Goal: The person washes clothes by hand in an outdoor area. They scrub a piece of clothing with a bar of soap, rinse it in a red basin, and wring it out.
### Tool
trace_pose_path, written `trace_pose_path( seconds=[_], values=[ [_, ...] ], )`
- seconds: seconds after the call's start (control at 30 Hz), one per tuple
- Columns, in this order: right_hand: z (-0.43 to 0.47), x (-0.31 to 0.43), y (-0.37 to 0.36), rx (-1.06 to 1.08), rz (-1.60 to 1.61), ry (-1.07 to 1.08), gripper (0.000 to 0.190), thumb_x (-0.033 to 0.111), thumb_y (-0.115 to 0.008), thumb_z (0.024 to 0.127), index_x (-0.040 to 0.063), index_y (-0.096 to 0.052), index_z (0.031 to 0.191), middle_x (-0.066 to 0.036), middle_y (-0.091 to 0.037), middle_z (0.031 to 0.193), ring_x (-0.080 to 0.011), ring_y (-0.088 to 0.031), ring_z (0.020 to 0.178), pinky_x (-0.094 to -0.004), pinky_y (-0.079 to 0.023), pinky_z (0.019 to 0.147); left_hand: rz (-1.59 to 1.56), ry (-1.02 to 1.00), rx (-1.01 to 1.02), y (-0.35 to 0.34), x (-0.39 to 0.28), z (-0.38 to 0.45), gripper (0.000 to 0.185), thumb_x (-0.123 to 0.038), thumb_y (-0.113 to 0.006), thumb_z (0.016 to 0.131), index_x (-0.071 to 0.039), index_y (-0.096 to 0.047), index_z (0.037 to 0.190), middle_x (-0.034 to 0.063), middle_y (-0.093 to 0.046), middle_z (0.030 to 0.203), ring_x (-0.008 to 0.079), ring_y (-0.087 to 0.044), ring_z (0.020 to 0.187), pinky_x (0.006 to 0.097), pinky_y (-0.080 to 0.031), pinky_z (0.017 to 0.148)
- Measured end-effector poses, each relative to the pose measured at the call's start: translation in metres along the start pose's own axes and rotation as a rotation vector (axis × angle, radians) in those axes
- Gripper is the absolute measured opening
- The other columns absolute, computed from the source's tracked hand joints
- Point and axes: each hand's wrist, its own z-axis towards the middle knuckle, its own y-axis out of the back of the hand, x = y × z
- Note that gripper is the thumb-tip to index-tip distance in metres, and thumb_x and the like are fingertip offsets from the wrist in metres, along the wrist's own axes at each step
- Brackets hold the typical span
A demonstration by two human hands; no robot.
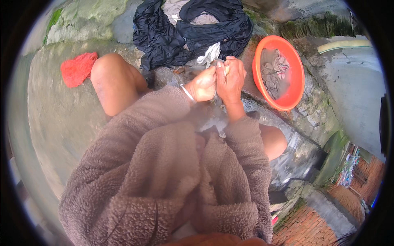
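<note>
My left hand (204, 84), with a white band at its wrist, is closed on a wet greyish cloth (216, 99) in front of my knees. Pressed against it is my right hand (231, 77), also closed, with its thumb up and a small pale yellowish thing (227, 70) at its fingers; I cannot tell what that is. Most of the cloth is hidden by the hands. Just beyond them lies a heap of dark wet clothes (212, 33) with a white cloth (210, 54) at its near edge. To the right, an orange plastic basin (299, 77) holds greyish-brown cloth (272, 75) in water.
A red mesh cloth (78, 69) lies on the concrete slab (64, 113) beside my left knee. Mossy, uneven concrete edges run behind the basin. A pale hose (343, 46) lies at the upper right, and brick paving (304, 226) shows at the lower right.
</note>
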Motion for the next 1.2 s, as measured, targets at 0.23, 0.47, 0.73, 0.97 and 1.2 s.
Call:
trace_pose_path(
  seconds=[0.23,0.47,0.73,0.97,1.2],
  values=[
    [-0.016,-0.001,-0.013,0.016,0.134,0.054,0.027,0.026,-0.059,0.091,0.0,-0.055,0.096,-0.02,-0.057,0.105,-0.0393,-0.056,0.099,-0.0489,-0.043,0.086,0.41,-0.091,0.015,0.009,-0.008,-0.008,0.038,-0.035,-0.034,0.104,-0.011,-0.047,0.131,0.0066,-0.054,0.13,0.0222,-0.053,0.12,0.039,-0.042,0.103],
    [-0.032,0.028,-0.006,0.018,0.147,-0.06,0.024,0.025,-0.055,0.091,0.002,-0.056,0.098,-0.022,-0.057,0.101,-0.0384,-0.058,0.089,-0.0461,-0.045,0.078,-0.376,0.176,-0.077,-0.012,-0.008,-0.022,0.028,-0.032,-0.047,0.099,-0.011,-0.059,0.114,0.0038,-0.062,0.116,0.0163,-0.058,0.108,0.0332,-0.045,0.096],
    [-0.026,0.015,-0.007,-0.024,0.013,-0.081,0.026,0.022,-0.06,0.087,-0.002,-0.055,0.096,-0.021,-0.056,0.096,-0.0377,-0.055,0.094,-0.0427,-0.044,0.083,0.428,0.0,0.049,-0.004,0.005,-0.007,0.036,-0.035,-0.044,0.099,-0.007,-0.058,0.117,0.0089,-0.064,0.118,0.0216,-0.061,0.107,0.0378,-0.047,0.095],
    [-0.005,-0.031,-0.003,-0.076,-0.028,-0.475,0.02,0.018,-0.057,0.088,-0.001,-0.054,0.092,-0.02,-0.057,0.097,-0.0372,-0.054,0.083,-0.046,-0.044,0.076,-0.225,0.222,0.226,-0.018,0.001,-0.013,0.035,-0.034,-0.04,0.1,-0.007,-0.057,0.113,0.0066,-0.063,0.107,0.0181,-0.061,0.097,0.0339,-0.049,0.089],
    [-0.017,0.002,-0.013,-0.038,0.151,-0.125,0.037,0.027,-0.064,0.082,-0.001,-0.053,0.102,-0.022,-0.053,0.099,-0.036,-0.054,0.097,-0.0424,-0.041,0.087,0.127,0.041,-0.039,-0.007,-0.009,-0.012,0.035,-0.037,-0.039,0.102,-0.011,-0.053,0.12,0.0044,-0.06,0.118,0.0171,-0.057,0.108,0.0348,-0.045,0.098]
  ],
)
